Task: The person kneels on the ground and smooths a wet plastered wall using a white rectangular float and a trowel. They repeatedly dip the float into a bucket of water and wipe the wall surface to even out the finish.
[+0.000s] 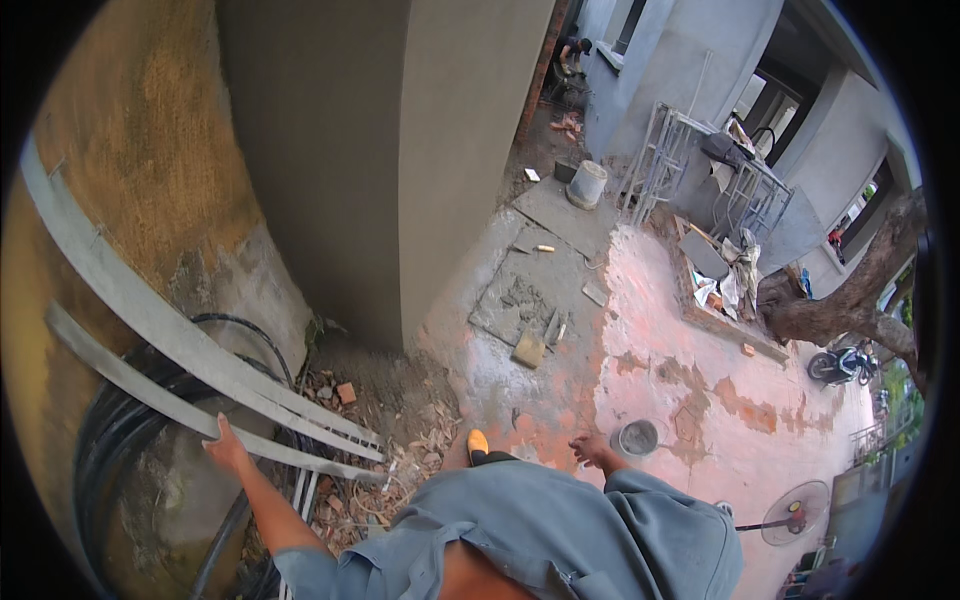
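My left hand [229, 450] is at the lower of two long grey bars [150, 390], with a finger stretched out and the thumb apart. It overlaps the bar's edge, and whether it touches is unclear. The longer grey bar [130, 270] leans above it along the stained wall. My right hand [594, 452] hangs open with its fingers spread, holding nothing I can see. Just right of it stands a round bucket [637, 437] with grey contents.
Black hose coils [95, 460] lie behind the bars, beside rubble [420, 430]. Ahead, a mortar board [520, 300] carries wet mortar and tools, with a pale bucket [587, 185] beyond. Metal frames [665, 160] and a tree trunk [860, 270] stand right; a fan [797, 513] is nearer. Another person [572, 55] crouches far off.
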